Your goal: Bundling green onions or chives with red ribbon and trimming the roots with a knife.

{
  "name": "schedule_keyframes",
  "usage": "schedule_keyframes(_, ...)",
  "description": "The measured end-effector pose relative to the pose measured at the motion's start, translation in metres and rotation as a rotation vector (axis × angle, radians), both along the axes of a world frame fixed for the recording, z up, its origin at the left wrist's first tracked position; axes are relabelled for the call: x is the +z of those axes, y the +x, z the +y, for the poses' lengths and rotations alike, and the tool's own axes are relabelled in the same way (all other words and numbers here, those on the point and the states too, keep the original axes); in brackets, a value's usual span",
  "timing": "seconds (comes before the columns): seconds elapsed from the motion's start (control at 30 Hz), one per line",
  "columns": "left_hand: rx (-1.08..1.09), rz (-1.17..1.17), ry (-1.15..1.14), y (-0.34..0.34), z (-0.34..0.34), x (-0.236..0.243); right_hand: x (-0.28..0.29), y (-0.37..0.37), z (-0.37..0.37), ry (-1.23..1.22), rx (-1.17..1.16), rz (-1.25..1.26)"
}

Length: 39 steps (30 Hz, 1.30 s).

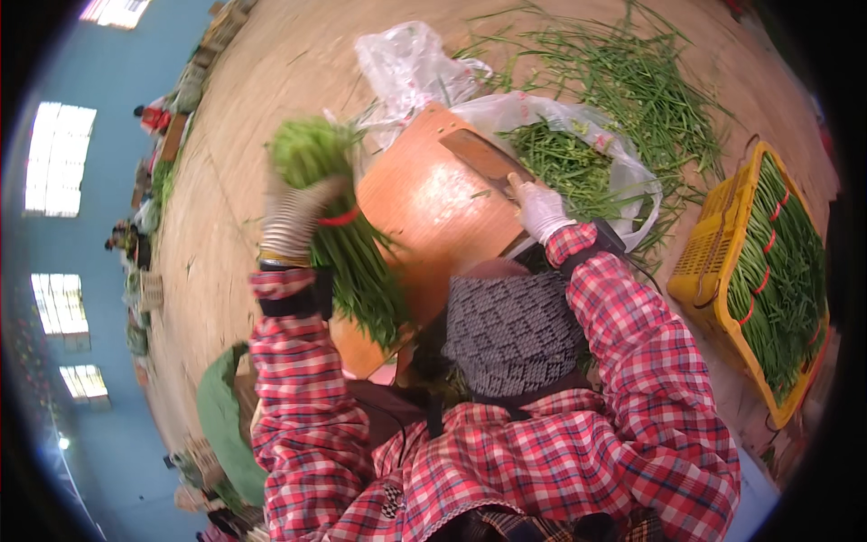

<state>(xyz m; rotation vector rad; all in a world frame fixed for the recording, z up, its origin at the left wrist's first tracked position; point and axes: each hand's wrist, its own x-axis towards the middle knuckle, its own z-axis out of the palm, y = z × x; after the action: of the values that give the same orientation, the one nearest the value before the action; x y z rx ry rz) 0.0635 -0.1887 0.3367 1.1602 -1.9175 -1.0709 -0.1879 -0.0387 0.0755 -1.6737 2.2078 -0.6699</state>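
My left hand (302, 215), in a striped glove, is closed around a bunch of long green vegetable stems (361, 275). A red band ties the bunch. Its pale green end points away from me and is blurred; the darker ends hang toward my lap over the left edge of an orange-brown board (420, 203). In a whitish glove, my right hand (544, 208) grips a wide-bladed knife (483, 155). The blade lies over the board's far right part, apart from the bunch. A few green scraps are on the board beside the blade.
A clear plastic bag (623, 185) with cut green pieces lies beyond my right hand. Loose green trimmings (632, 77) spread over the floor behind it. At the right stands a yellow crate (713, 230) full of banded green bunches. Other people sit along the blue wall.
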Motion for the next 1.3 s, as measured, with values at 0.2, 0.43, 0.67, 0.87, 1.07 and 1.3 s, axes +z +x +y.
schedule_keyframes(0.2,-0.14,0.342,-0.368,0.064,0.047,0.092,0.099,0.006,0.001,-0.178,-0.069,-0.373)
schedule_keyframes(0.43,-0.176,0.822,0.138,0.006,0.082,0.085,0.296,0.048,0.087,-0.588,0.145,-0.128)
schedule_keyframes(0.67,-0.758,0.691,0.518,-0.152,0.227,0.033,0.244,-0.033,0.268,-0.687,0.156,-0.883)
schedule_keyframes(0.87,-1.047,0.104,0.226,-0.207,0.278,-0.027,0.135,-0.058,0.526,-0.553,-0.309,-1.549)
schedule_keyframes(1.07,-0.647,-0.076,0.445,-0.155,0.154,-0.12,0.011,0.005,0.773,0.025,-1.135,-1.075)
schedule_keyframes(1.3,-0.364,-0.095,0.518,-0.103,0.093,-0.134,-0.012,0.062,0.916,0.653,-1.743,-0.322)
